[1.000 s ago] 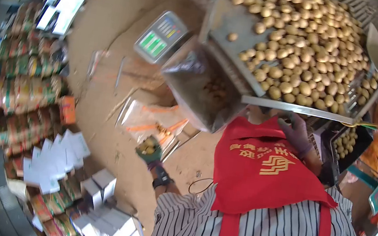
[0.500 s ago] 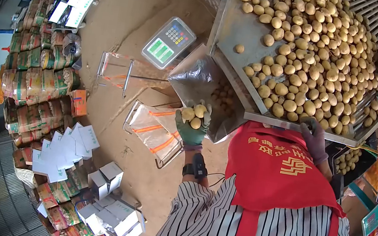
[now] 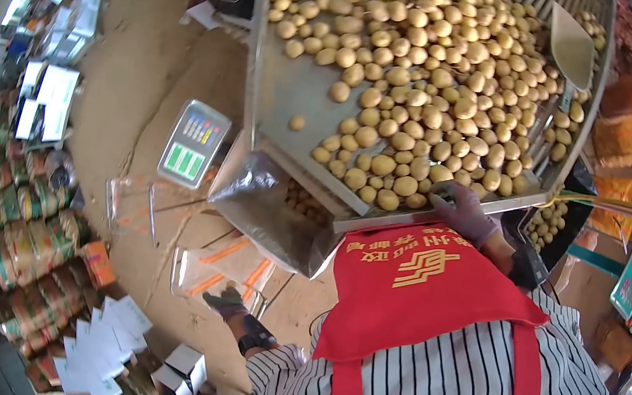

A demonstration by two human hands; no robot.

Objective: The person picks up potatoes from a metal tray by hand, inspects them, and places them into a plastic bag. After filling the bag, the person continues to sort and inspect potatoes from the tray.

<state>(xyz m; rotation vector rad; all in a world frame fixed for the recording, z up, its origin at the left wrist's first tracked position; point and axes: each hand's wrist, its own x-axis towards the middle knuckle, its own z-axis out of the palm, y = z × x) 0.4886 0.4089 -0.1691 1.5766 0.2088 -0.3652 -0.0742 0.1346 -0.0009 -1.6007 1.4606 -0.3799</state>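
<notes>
My left hand (image 3: 227, 302), in a dark glove with a watch at the wrist, hangs low beside a clear orange-striped bag (image 3: 226, 266) on a wire rack. No potatoes show in it. My right hand (image 3: 463, 208), in a grey glove, rests on the near rim of the metal sorting table (image 3: 282, 97), with its fingers touching the nearest potatoes (image 3: 426, 74). A large clear bag (image 3: 265, 206) holding some potatoes hangs under the table's near corner. My red apron and striped shirt fill the lower right.
A digital scale (image 3: 192, 143) stands on the dirt floor left of the table. Stacked printed sacks (image 3: 21, 233) and white boxes (image 3: 181, 370) line the left side. A metal scoop (image 3: 572, 44) lies on the potatoes. A dark crate (image 3: 548, 222) with potatoes sits at the right.
Half a second ago my left hand was raised with several potatoes near the hanging bag. Now it is lowered by the striped bag with none showing. My right hand stayed on the table rim.
</notes>
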